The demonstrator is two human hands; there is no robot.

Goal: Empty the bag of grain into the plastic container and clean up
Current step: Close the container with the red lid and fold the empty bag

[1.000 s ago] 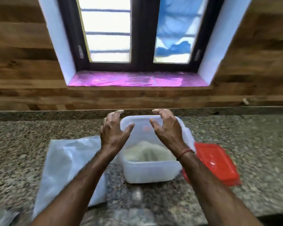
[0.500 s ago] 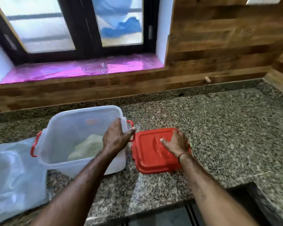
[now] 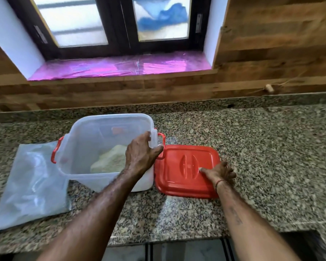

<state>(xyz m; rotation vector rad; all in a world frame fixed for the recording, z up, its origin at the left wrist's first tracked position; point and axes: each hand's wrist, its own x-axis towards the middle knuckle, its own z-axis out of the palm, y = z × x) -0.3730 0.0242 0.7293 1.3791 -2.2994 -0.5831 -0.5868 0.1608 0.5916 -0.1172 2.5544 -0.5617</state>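
A clear plastic container (image 3: pixel 87 140) with red side handles stands on the granite counter (image 3: pixel 262 147), tilted slightly, with a heap of pale grain (image 3: pixel 111 161) inside. My left hand (image 3: pixel 140 153) grips its right rim by the clip. The red lid (image 3: pixel 179 178) lies flat on the counter just right of the container. My right hand (image 3: pixel 219 171) is at the lid's right edge, thumb on top and fingers curled around the edge. The flattened clear plastic bag (image 3: pixel 30 183) lies on the counter left of the container.
The counter runs right along a wood-panelled wall (image 3: pixel 271 53). A window sill covered with pink film (image 3: pixel 120 66) sits above the counter. The counter's front edge (image 3: pixel 177 240) is near my forearms, with floor below.
Both hands left the container's far rim. My left hand took the right rim, my right hand went to the red lid and closed on its edge. The view swung right, then steadied.
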